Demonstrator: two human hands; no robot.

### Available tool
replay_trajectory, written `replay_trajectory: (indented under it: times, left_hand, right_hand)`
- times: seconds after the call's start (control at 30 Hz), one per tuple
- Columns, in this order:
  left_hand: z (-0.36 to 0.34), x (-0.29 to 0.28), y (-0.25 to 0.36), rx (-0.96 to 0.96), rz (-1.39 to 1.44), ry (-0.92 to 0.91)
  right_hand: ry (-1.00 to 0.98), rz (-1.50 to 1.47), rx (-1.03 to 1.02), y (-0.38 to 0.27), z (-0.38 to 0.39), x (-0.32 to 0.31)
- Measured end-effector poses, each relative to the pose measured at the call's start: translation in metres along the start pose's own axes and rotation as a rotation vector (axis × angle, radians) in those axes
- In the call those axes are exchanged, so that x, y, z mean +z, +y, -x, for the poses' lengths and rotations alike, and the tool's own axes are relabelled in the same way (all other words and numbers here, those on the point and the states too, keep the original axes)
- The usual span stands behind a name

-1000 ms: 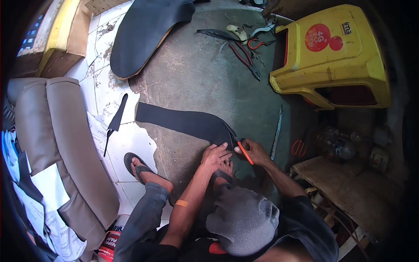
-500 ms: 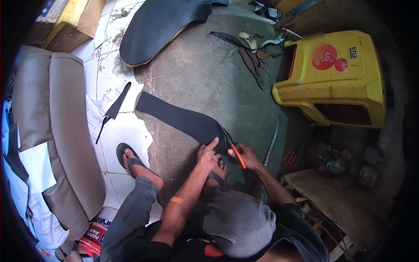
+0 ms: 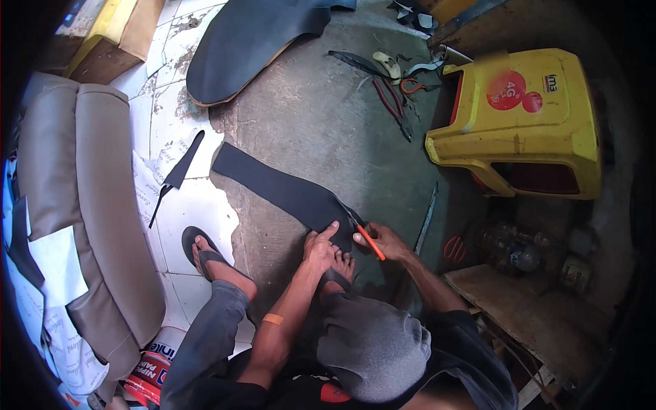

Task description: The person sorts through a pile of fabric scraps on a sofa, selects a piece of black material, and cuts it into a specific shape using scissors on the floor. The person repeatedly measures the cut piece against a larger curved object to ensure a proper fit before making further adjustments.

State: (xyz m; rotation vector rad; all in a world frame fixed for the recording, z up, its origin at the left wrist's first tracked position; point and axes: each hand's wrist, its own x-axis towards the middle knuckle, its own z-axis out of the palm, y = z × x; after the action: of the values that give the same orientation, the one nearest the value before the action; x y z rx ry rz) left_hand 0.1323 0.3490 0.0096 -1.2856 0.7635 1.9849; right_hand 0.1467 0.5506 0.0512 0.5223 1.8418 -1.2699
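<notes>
A long black flexible strip [image 3: 270, 188] lies on the concrete floor, widening into a curve near my feet. My left hand [image 3: 321, 246] presses its near end, thumb on top, just above my sandalled foot. My right hand [image 3: 383, 242] grips orange-handled scissors [image 3: 369, 239], their blades on the strip's curved right edge, where a narrow sliver stands apart from the main piece. A long thin blade-like bar [image 3: 427, 215] lies right of my right hand. A grey cap [image 3: 372, 345] is at the bottom.
A yellow plastic stool [image 3: 526, 130] stands at right above a wooden board [image 3: 488, 287] and bottles. Pliers [image 3: 389, 102] and other tools lie at the top. A large black sheet [image 3: 249, 48] is at upper left; a padded brown cushion [image 3: 102, 205] with papers is at left.
My hands and the strip's wide end have shifted a little, and the sliver at the cut edge has spread farther from the main piece. The whole view has shifted since a second ago.
</notes>
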Motion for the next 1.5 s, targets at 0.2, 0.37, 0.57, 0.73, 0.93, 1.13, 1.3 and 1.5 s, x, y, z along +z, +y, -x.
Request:
replay_trajectory:
  times: [0.2, 0.37, 0.57, 0.73, 0.93, 1.13, 1.3, 1.5]
  left_hand:
    - [-0.001, -0.003, 0.0, 0.028, -0.026, -0.029]
    - [-0.001, -0.006, 0.001, 0.009, -0.059, -0.035]
    - [-0.004, -0.009, 0.001, 0.012, -0.07, -0.059]
    - [0.001, -0.009, 0.0, 0.014, -0.072, -0.044]
    - [-0.002, -0.013, 0.001, 0.012, -0.062, -0.085]
    - [-0.006, -0.019, -0.004, 0.043, -0.061, -0.167]
    - [-0.006, -0.021, -0.002, 0.023, -0.065, -0.167]
    - [-0.009, -0.023, -0.005, 0.039, -0.043, -0.206]
  right_hand:
    - [0.08, 0.085, -0.117, 0.009, -0.006, -0.008]
    - [0.025, 0.138, -0.061, 0.002, -0.012, -0.01]
    - [0.002, 0.178, -0.064, -0.002, -0.024, -0.016]
    - [0.007, 0.165, -0.116, 0.0, -0.024, -0.02]
    - [-0.053, 0.169, -0.113, -0.022, -0.036, -0.023]
    - [-0.081, 0.189, -0.161, -0.008, -0.044, -0.034]
    - [-0.119, 0.234, -0.16, -0.022, -0.051, -0.032]
    - [-0.095, 0.32, -0.207, -0.032, -0.051, -0.038]
